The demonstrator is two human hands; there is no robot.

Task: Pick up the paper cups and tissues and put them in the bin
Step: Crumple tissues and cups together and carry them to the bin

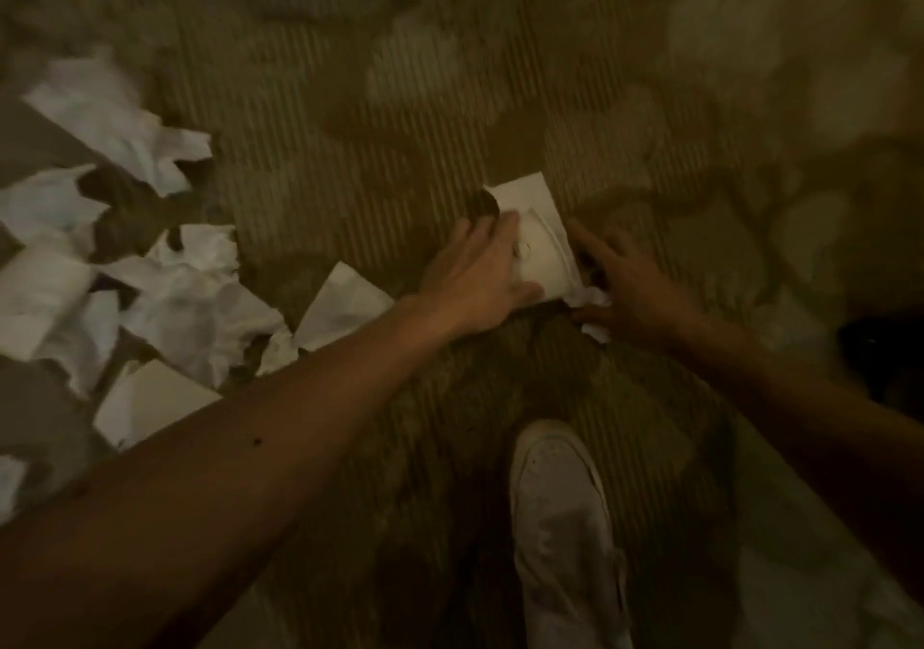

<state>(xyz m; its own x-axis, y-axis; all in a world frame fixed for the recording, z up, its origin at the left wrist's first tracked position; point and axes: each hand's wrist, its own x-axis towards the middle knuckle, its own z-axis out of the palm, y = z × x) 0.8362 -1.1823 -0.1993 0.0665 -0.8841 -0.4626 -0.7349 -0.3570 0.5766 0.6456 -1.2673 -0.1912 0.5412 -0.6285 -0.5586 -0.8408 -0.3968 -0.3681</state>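
Carpet point(310, 113), centre: left grip point(475, 281) curled round a paper cup point(547, 248) lying on its side, right grip point(632, 291) just beside it pinching a crumpled tissue point(596, 297); more tissues point(190, 298) strewn at left.

The left hand point(475, 278) covers part of the paper cup point(545, 253); the right hand point(635, 293) hides most of a tissue point(596, 297). The left edge crops the tissue pile point(165, 298).
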